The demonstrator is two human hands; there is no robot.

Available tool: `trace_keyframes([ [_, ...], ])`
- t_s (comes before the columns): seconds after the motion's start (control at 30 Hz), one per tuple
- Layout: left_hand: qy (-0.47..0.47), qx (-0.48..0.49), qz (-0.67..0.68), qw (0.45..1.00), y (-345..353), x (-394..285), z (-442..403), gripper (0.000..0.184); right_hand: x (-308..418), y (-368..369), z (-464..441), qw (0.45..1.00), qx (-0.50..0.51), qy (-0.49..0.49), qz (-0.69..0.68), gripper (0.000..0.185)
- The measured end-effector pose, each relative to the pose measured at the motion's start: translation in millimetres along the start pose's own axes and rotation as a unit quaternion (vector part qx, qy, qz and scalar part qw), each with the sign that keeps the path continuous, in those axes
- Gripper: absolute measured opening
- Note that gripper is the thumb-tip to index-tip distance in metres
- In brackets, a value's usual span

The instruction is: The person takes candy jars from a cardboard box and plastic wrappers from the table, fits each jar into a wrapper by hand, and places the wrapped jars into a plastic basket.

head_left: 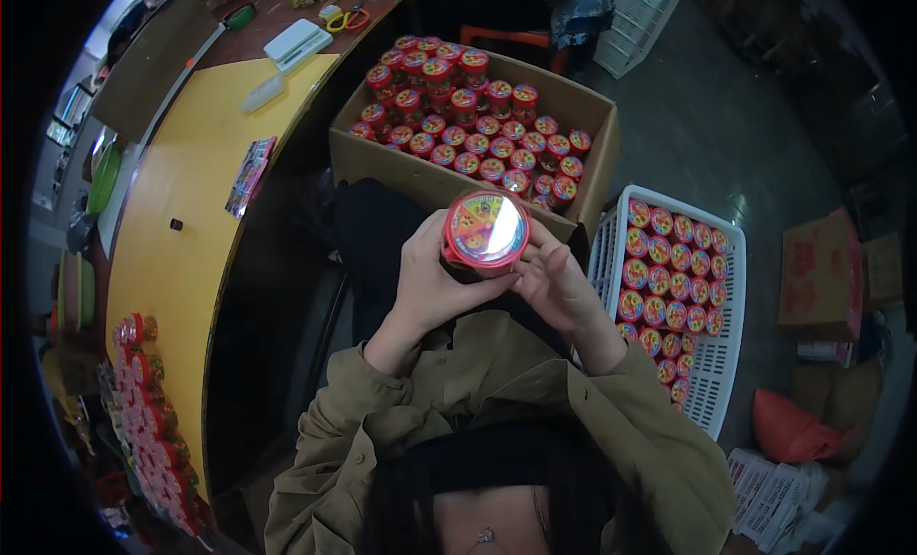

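A red jar (485, 232) with a shiny, colourful round lid is held up in front of my lap. My left hand (427, 273) is wrapped round its left side, the thumb lying below the lid. On the jar's right side is my right hand (559, 283), its fingers against the jar and its thumb raised. Just beyond my hands stands an open cardboard box (406, 170) filled with several similar jars. To the right, a white plastic basket (723, 340) holds rows of the same red-lidded jars.
A yellow table (181, 268) curves along the left, bearing a white scale (298, 45), scissors (355, 18), a printed sheet (250, 178), a small dark cap (176, 224) and many jars (153, 421). Cartons (820, 278) and a red bag (791, 429) lie at the right.
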State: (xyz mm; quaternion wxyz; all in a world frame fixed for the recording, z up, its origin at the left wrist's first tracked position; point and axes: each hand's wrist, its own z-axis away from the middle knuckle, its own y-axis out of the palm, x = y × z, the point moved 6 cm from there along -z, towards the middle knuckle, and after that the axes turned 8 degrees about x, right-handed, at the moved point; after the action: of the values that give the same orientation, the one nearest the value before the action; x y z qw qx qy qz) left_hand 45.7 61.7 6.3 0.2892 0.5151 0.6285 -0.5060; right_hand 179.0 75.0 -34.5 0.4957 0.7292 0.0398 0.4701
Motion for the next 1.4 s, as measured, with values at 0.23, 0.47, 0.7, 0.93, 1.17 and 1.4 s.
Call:
trace_keyframes([
  [0.23,0.063,0.054,-0.116,0.99,46,-9,1,0.061,9,-18,41,0.991,-0.129,-0.005,0.027,0.051],
  [0.47,0.046,0.184,-0.08,0.979,95,11,10,0.077,-4,-39,83,0.979,-0.196,-0.051,0.013,0.044],
  [0.7,-0.026,0.199,-0.158,0.967,67,39,17,0.096,52,-135,255,0.873,-0.385,-0.298,0.026,0.043],
  [0.93,-0.069,0.097,-0.171,0.978,-10,62,18,0.073,-8,-236,410,0.75,-0.632,-0.196,0.0,0.021],
  [1.17,-0.156,-0.019,-0.196,0.968,-143,97,15,0.053,-41,-272,396,0.794,-0.57,-0.205,-0.056,0.013],
  [1.4,-0.112,-0.245,-0.463,0.845,-314,146,12,0.063,-14,-245,389,0.767,-0.628,-0.061,0.119,0.042],
])
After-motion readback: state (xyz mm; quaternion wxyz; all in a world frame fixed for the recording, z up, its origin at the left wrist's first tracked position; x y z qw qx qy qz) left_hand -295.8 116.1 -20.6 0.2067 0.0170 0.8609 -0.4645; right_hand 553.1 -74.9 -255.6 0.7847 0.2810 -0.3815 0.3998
